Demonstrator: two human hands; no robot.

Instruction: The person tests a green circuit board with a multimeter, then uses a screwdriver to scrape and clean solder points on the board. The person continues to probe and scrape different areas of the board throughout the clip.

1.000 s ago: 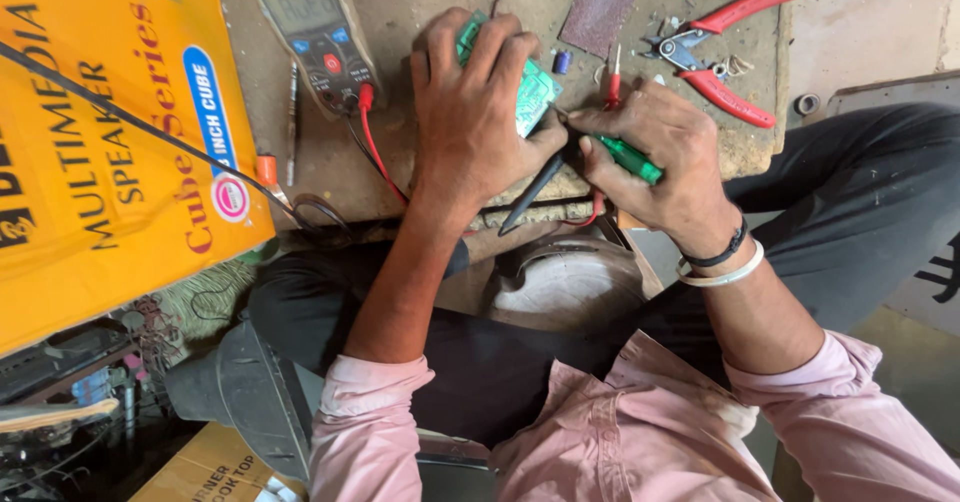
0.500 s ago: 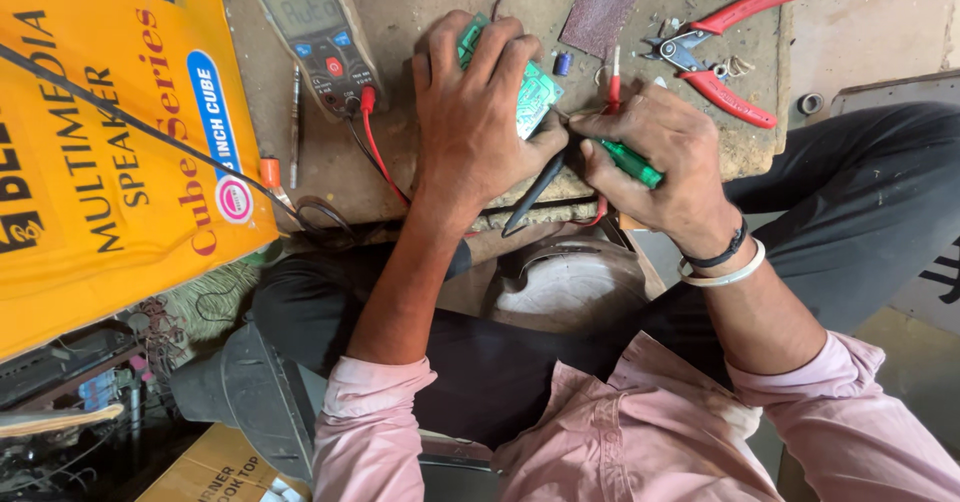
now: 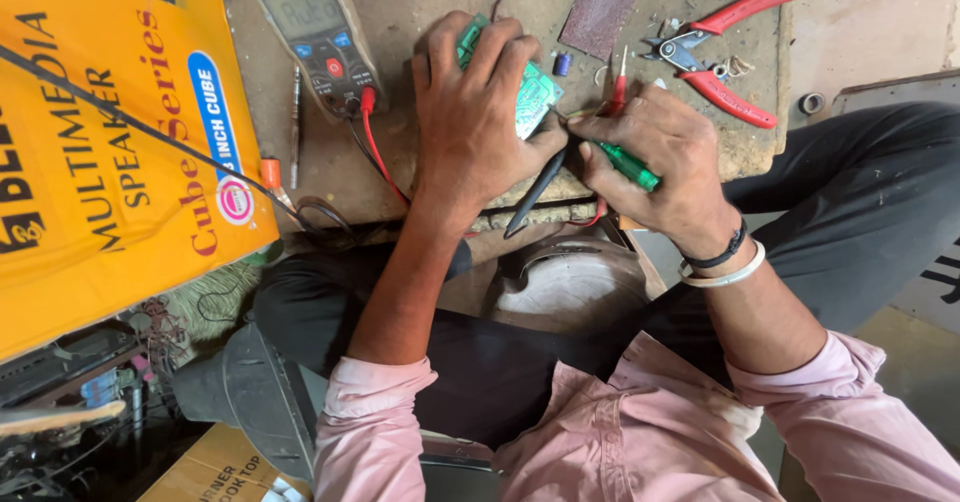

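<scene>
Left hand: the left hand [image 3: 475, 112] is lying palm down over a green board [image 3: 535, 97], fingers curled over its far edge and thumb pressing at the near edge, pinning it to the bench [image 3: 420, 22].
Right hand: the right hand [image 3: 665, 162] is closing around a green-handled tool [image 3: 628, 165] and is also holding a black probe [image 3: 535, 192]; the tool's tip is pointing toward 9 o'clock, at the board's near corner.
Board: it is sitting on the bench just at 9 o'clock of the right hand, mostly hidden under the left hand.
Probe: it is slanting from the thumbs down toward 7 o'clock, over the bench edge.
Meter: a multimeter [image 3: 315, 27] is lying at 10 o'clock of the left hand, with red and black leads [image 3: 375, 147] running from its lower end toward the left wrist.
Cutters: red-handled cutters [image 3: 725, 57] are lying at 1 o'clock of the right hand, well apart from the board.
Sandpaper: a brown strip [image 3: 605, 2] is lying at 12 o'clock of the board.
Box: a yellow carton [image 3: 110, 152] is filling the view at 9 o'clock, beside the meter.
Wrist: a black band and a white bangle [image 3: 725, 267] are circling the right wrist.
</scene>
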